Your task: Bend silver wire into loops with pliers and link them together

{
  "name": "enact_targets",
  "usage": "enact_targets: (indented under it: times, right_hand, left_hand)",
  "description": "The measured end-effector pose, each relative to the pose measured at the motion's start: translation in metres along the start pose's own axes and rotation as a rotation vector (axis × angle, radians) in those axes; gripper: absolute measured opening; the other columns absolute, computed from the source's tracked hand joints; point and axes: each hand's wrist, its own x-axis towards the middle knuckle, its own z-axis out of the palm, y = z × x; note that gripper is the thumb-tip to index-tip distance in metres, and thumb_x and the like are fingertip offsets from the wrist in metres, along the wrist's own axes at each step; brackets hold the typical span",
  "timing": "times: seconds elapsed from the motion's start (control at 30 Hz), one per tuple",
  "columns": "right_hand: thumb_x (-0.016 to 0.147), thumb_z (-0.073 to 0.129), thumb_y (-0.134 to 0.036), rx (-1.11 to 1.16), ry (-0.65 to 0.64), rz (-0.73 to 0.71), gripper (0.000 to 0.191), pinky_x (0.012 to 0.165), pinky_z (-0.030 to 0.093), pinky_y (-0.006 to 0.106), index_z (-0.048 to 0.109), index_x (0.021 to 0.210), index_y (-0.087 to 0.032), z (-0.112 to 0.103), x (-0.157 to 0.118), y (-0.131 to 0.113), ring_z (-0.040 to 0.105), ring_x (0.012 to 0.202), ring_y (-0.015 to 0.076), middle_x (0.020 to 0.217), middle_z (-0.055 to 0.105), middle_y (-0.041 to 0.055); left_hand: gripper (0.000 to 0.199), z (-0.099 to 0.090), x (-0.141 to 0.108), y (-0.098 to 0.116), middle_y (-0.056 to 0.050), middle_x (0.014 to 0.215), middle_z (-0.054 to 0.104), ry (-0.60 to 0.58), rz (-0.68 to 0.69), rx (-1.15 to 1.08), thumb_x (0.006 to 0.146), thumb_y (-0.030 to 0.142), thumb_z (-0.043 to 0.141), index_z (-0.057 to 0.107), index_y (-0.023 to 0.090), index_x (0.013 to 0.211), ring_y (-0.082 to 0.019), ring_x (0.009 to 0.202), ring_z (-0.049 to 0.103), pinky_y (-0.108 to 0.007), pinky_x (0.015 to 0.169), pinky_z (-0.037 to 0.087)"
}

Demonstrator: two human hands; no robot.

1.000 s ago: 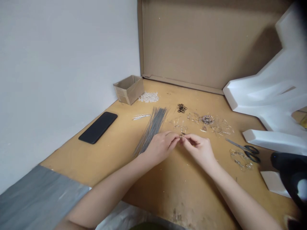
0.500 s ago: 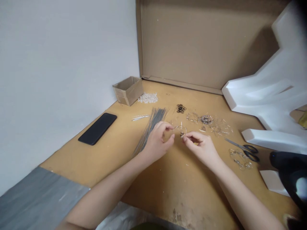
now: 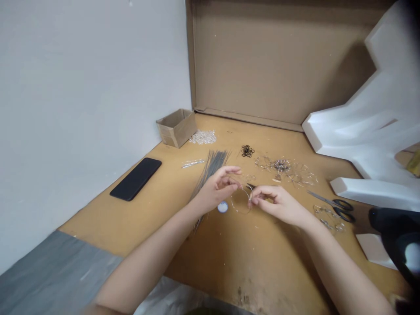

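Head | right hand [image 3: 277,203]: grip pinching wire loop [image 3: 246,193] | left hand [image 3: 216,189]: can't tell grip

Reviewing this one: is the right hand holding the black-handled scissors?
No, the scissors lie on the tabletop, to the right of the right hand and apart from it.

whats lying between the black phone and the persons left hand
In the head view, a bundle of thin grey wires lies between the black phone and the left hand, which partly hides it.
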Motion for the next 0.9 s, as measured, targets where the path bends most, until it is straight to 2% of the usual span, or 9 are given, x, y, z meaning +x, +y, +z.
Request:
enact_targets:
  times: [0.13,0.27,0.5,0.9]
  right_hand:
    - [0.084,0.050,-0.032,0.088,-0.021,0.001,0.018,0.072,0.047,0.028,0.059,0.080,-0.018,-0.0009,0.0002,0.0042,0.062,0.073,0.0145,0.078,0.068,0.0040]
    - [0.085,0.051,-0.035,0.157,0.004,0.016,0.019,0.074,0.047,0.028,0.059,0.081,-0.018,0.0006,0.0013,0.0064,0.062,0.073,0.0140,0.077,0.067,0.0038]
    - [0.084,0.053,-0.038,0.252,0.045,0.040,0.023,0.072,0.047,0.028,0.060,0.082,-0.017,0.0006,0.0036,0.0078,0.062,0.071,0.0134,0.076,0.068,0.0048]
    - [0.078,0.061,-0.033,0.387,0.017,0.110,0.018,0.073,0.048,0.030,0.060,0.087,-0.017,0.0008,0.0017,0.0074,0.064,0.072,0.0132,0.076,0.069,0.0033]
  left_hand:
    - [0.036,-0.0039,0.0031,-0.0001,-0.009,0.102,0.062,-0.017,-0.154,-0.157,0.074,0.026,0.063,0.051,0.015,0.106,-0.010,0.067,0.061,-0.029,0.073,0.047]
    - [0.028,-0.0081,0.0036,0.0010,-0.005,0.084,0.066,-0.045,-0.232,-0.171,0.073,0.031,0.065,0.058,0.013,0.092,-0.009,0.060,0.060,-0.026,0.066,0.046]
    - [0.021,-0.0088,0.0023,0.0012,-0.003,0.075,0.065,-0.108,-0.248,-0.129,0.074,0.033,0.063,0.060,0.012,0.078,-0.009,0.062,0.058,-0.025,0.066,0.045]
    - [0.019,-0.0024,0.0029,0.0054,-0.001,0.068,0.061,-0.001,-0.188,-0.064,0.075,0.031,0.061,0.057,0.012,0.074,-0.009,0.061,0.055,-0.024,0.065,0.044]
